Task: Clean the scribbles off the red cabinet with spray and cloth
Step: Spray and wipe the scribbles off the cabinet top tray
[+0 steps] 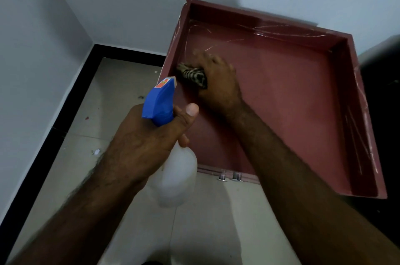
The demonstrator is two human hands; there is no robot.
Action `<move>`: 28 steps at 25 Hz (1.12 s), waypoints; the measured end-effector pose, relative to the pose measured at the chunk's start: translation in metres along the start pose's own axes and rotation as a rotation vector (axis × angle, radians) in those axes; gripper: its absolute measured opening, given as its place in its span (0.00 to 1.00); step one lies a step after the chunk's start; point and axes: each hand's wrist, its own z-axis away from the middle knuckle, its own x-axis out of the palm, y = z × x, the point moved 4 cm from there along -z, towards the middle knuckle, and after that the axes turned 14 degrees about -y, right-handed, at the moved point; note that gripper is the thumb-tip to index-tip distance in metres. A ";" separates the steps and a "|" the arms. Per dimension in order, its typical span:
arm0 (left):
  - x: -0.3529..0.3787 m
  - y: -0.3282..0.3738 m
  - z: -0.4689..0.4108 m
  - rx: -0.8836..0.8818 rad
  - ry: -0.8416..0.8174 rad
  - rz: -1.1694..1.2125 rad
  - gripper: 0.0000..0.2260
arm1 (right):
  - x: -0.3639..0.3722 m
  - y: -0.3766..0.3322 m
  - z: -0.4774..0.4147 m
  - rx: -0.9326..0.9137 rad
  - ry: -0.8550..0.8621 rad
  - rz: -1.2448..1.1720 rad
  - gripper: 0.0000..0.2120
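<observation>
Cloth [191, 74]: soft, limp, bunched in curled right hand [216, 79], pressed on red cabinet [281, 102] near left inner corner. Best held wadded, palm on top. Spray bottle [177, 169]: light plastic, probably slick when wet, clasped at neck by left hand [145, 139]. Scribbles [281, 33] along back wall.

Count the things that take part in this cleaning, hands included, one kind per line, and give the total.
Hands: 2 (left hand, right hand)
Spray bottle: 1
Cloth: 1
Red cabinet: 1
Total: 5
</observation>
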 end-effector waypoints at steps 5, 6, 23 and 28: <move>-0.002 0.003 0.001 -0.054 0.003 0.000 0.24 | -0.020 0.010 -0.016 0.180 0.067 -0.035 0.40; -0.002 0.003 0.001 -0.057 0.006 0.003 0.24 | -0.015 0.007 -0.016 0.166 0.056 -0.041 0.39; -0.002 0.000 0.002 -0.030 0.018 0.033 0.20 | -0.006 -0.016 -0.009 0.075 -0.002 -0.060 0.40; -0.003 0.001 0.003 -0.033 0.004 0.029 0.21 | -0.026 0.017 -0.021 0.237 0.063 -0.042 0.39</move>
